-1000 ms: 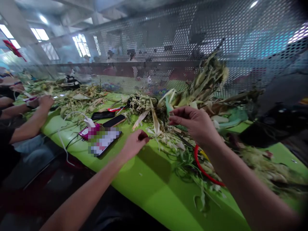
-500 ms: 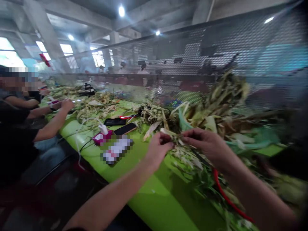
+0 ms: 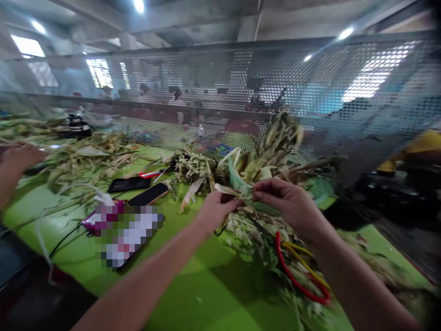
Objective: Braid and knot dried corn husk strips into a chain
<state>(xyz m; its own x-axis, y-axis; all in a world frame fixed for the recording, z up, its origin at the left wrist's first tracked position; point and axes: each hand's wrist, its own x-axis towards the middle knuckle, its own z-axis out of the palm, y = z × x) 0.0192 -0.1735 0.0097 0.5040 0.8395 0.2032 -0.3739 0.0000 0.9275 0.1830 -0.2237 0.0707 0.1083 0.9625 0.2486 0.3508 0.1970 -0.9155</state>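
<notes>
My left hand (image 3: 218,207) is closed on a pale strip of dried corn husk (image 3: 227,190), its fingers curled round one end. Fingertips of my right hand (image 3: 284,197) pinch small plant bits at the husk's other end, close beside the left hand. Under both hands lies a heap of shredded green and pale plant pieces (image 3: 246,236). A red-handled tool (image 3: 287,276) and a yellow handle (image 3: 305,262) lie on this heap, below my right forearm. Just behind my hands, a light green basket (image 3: 236,177) holds long dried husks (image 3: 272,151).
On the green table (image 3: 193,285) are a black phone (image 3: 148,195), a dark flat case (image 3: 129,184), a blurred-out device (image 3: 134,239) and a purple power strip (image 3: 91,223) with white cables. A perforated metal screen (image 3: 206,92) runs behind. Another person's hand (image 3: 20,156) is at far left.
My view has swung to the right, so the table's things sit further left. My hands still hold the husk. The yellow handle and right-hand table edge now show.
</notes>
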